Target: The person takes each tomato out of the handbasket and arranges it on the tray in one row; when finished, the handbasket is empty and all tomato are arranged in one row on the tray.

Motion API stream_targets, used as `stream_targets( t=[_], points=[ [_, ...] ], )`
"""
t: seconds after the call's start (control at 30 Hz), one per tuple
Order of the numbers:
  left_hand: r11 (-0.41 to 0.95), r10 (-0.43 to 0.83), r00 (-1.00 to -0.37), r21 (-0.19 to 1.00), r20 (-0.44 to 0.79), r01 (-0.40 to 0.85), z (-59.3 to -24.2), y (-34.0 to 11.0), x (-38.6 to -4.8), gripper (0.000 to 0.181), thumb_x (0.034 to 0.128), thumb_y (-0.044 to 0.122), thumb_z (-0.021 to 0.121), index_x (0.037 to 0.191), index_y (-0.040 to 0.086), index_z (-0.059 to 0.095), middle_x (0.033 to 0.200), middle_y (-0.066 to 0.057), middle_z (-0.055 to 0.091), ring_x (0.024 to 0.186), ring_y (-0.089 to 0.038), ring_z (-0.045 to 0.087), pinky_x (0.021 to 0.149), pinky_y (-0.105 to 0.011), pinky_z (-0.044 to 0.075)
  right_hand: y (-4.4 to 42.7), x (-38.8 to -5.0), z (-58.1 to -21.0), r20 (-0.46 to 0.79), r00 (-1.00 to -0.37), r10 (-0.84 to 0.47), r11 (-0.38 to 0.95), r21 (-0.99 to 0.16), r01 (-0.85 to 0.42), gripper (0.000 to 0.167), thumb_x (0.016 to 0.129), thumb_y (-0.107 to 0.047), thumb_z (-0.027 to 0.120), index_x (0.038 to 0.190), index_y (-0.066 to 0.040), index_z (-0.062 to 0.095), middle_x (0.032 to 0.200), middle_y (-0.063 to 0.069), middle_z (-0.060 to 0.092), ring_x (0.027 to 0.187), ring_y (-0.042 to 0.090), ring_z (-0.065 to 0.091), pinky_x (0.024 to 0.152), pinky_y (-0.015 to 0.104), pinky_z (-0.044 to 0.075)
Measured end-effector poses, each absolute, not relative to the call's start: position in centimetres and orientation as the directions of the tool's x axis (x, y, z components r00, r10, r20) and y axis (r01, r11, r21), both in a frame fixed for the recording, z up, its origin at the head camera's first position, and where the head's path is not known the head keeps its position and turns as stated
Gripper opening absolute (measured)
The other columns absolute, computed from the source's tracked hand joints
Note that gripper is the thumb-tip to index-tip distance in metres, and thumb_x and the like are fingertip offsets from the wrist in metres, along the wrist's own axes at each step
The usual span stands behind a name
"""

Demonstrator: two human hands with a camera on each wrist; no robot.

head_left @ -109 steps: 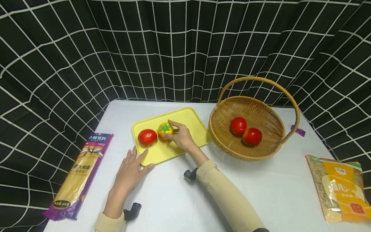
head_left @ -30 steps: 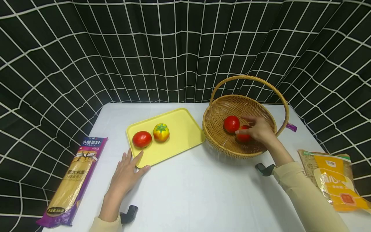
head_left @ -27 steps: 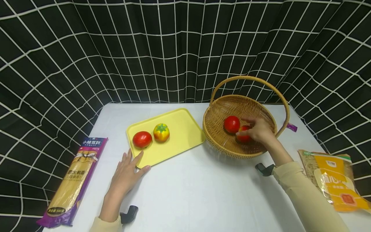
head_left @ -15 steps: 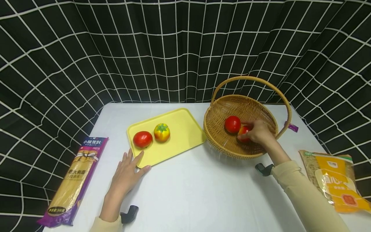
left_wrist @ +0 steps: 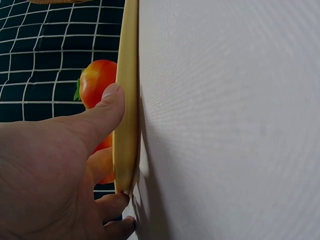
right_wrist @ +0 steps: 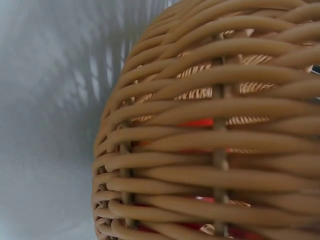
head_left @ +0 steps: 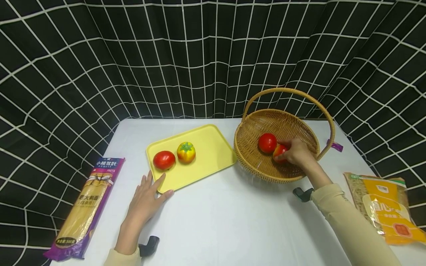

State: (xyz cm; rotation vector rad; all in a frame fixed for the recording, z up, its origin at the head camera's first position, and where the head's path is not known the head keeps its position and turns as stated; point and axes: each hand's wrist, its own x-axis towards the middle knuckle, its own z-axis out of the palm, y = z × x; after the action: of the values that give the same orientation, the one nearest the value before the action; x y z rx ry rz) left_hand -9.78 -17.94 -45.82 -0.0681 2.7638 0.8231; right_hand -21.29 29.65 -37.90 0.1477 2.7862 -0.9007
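In the head view, my right hand (head_left: 298, 153) reaches into the wicker basket (head_left: 246, 155) and grips a red tomato with a yellowish streak (head_left: 280, 153); the fingers partly cover it. A second red tomato (head_left: 267, 143) lies against its left side. My left hand (head_left: 145, 199) lies at the near left corner of the yellow tray (head_left: 209, 159), fingers spread. The left wrist view shows its thumb (left_wrist: 112, 97) against the tray rim. On the tray sit an oval red tomato (head_left: 164, 160) and a yellow-red tomato with a green calyx (head_left: 186, 152). Basket weave hides my right hand in the right wrist view.
A pasta pack (head_left: 85, 207) lies on the left of the white table (head_left: 219, 229). To the right lies an orange-and-clear food bag (head_left: 382, 207). The tall basket handle (head_left: 286, 89) arches above the basket. A purple scrap (head_left: 336, 146) lies behind it.
My right hand has let go of the green-topped tomato on the tray and moved right into the basket. Its fingers have since closed on a tomato there. The left hand has stayed by the tray.
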Motion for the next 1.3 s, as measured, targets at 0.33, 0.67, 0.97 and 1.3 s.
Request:
stream_targets(
  t=[0.33,0.67,0.97,1.3],
  points=[
    [0.841,0.029,-0.967,0.529,-0.254,-0.114,-45.7,-17.9,-9.6,0.080,0.1026,0.048,0.065,0.168,0.015,0.032,0.176,-0.029,0.001,0.163,-0.052,-0.004,0.131,-0.067,0.000,29.4,-21.2,-37.2,-0.248,-0.968,0.045,0.805,-0.565,0.182,0.074,0.089,-0.013,0.084,0.152,0.007,0.051,0.146,0.040,0.053,0.128,0.048,0.054,0.117,0.064,0.045],
    [0.843,0.028,-0.968,0.527,-0.249,-0.111,-45.8,-17.9,-9.7,0.079,0.1029,0.048,0.064,0.167,0.014,0.033,0.176,-0.029,0.001,0.163,-0.053,-0.004,0.130,-0.068,0.001,29.1,-20.9,-35.3,-0.217,-0.976,0.005,0.781,-0.608,0.139,0.074,0.093,-0.015,0.081,0.156,0.001,0.048,0.153,0.038,0.047,0.133,0.051,0.049,0.119,0.066,0.043],
    [0.841,0.024,-0.967,0.529,-0.252,-0.117,-45.9,-17.9,-9.7,0.080,0.1025,0.049,0.065,0.167,0.015,0.033,0.176,-0.028,0.001,0.163,-0.052,-0.004,0.130,-0.068,0.001,27.8,-21.1,-33.5,-0.189,-0.982,-0.017,0.786,-0.610,0.104,0.073,0.096,-0.020,0.080,0.159,-0.004,0.047,0.155,0.035,0.047,0.137,0.051,0.049,0.119,0.064,0.042],
    [0.837,0.028,-0.967,0.534,-0.251,-0.115,-45.9,-17.9,-9.7,0.080,0.1027,0.048,0.065,0.167,0.015,0.033,0.176,-0.029,0.001,0.163,-0.052,-0.005,0.130,-0.068,0.000,24.7,-20.5,-32.0,-0.058,-0.989,-0.134,0.724,-0.688,-0.058,0.069,0.095,-0.020,0.081,0.158,-0.012,0.052,0.152,0.027,0.053,0.134,0.046,0.055,0.110,0.059,0.054]
  ],
)
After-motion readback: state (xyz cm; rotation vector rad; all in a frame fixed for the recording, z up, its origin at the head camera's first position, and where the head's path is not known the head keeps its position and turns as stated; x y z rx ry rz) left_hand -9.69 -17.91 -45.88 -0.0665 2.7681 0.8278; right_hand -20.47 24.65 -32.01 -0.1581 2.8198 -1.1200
